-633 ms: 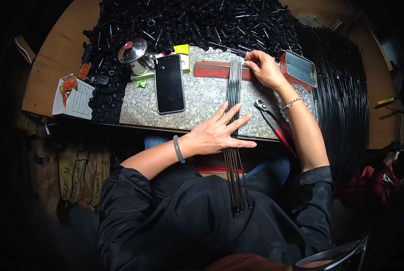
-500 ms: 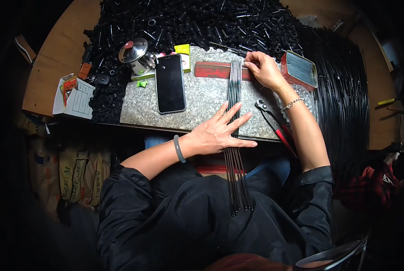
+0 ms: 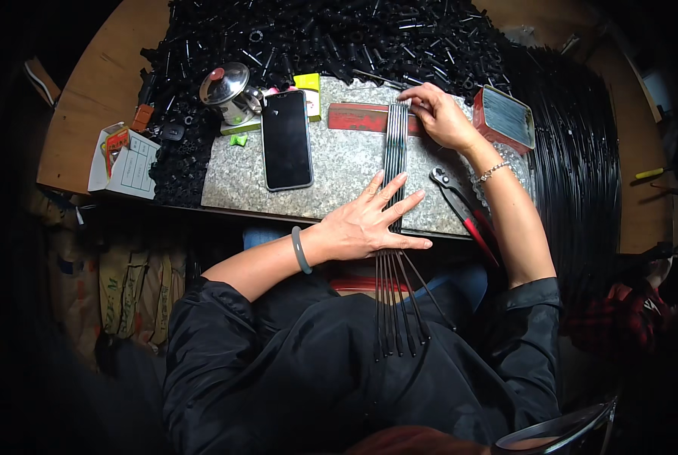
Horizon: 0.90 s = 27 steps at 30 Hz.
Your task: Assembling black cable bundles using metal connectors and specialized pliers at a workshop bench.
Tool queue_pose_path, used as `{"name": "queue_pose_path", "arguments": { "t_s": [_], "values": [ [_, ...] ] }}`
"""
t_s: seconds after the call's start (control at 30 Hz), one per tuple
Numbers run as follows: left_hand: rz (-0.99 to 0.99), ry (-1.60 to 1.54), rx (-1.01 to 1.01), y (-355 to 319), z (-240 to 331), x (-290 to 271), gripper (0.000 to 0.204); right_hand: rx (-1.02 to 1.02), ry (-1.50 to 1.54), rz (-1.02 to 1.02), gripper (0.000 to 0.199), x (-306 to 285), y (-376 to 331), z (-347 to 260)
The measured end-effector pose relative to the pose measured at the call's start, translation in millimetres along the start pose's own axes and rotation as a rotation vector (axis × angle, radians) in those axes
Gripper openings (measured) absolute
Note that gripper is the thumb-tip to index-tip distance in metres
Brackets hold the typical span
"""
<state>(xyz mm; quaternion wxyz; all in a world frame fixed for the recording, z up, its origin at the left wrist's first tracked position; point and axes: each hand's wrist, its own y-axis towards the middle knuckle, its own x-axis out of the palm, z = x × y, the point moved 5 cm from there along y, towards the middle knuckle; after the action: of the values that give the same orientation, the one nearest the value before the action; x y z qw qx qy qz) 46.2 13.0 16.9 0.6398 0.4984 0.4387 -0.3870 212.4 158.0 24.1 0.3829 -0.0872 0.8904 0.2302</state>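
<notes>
A flat row of several thin black rods (image 3: 396, 148) runs from a red metal bar (image 3: 358, 117), across the grey stone slab (image 3: 233, 178), and past its near edge over my lap. My left hand (image 3: 365, 220) lies across the rods with its fingers spread, pressing on them from above. Beyond it, my right hand (image 3: 445, 117) is bent at the rods' far ends, fingers curled and fingertips touching the tips. Whatever it pinches there is too small to make out. Near my lap the rods fan apart, each ending in a small dark knob.
Red-handled pliers (image 3: 460, 205) lie right of the rods. A phone (image 3: 286, 140) and a lidded metal cup (image 3: 229, 91) stand left. Heaped black parts (image 3: 316, 38) fill the back. A red tin (image 3: 503, 117) and a mass of black rods (image 3: 574, 159) lie right; an open white box (image 3: 130, 167) left.
My right hand has shifted slightly left, its fingers now over the rods' far tips. The near ends of the rods have spread wider, one swinging out to the right. My left hand stays put.
</notes>
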Motion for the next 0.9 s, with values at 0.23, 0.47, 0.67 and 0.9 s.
{"name": "queue_pose_path", "arguments": {
  "t_s": [0.23,0.47,0.67,0.9],
  "values": [
    [0.021,-0.036,-0.013,-1,0,1,0.060,0.190,0.012,-0.123,0.021,-2,3,-11],
    [0.033,-0.036,-0.020,0,1,0,0.061,0.036,0.063,0.201,0.032,-10,4,-11],
    [0.051,0.016,-0.023,-1,2,0,0.061,0.421,-0.332,0.113,0.013,-120,-37,27],
    [0.041,0.041,-0.018,0,2,-1,0.057,0.237,-0.617,0.141,0.013,-135,-79,41]
  ]
}}
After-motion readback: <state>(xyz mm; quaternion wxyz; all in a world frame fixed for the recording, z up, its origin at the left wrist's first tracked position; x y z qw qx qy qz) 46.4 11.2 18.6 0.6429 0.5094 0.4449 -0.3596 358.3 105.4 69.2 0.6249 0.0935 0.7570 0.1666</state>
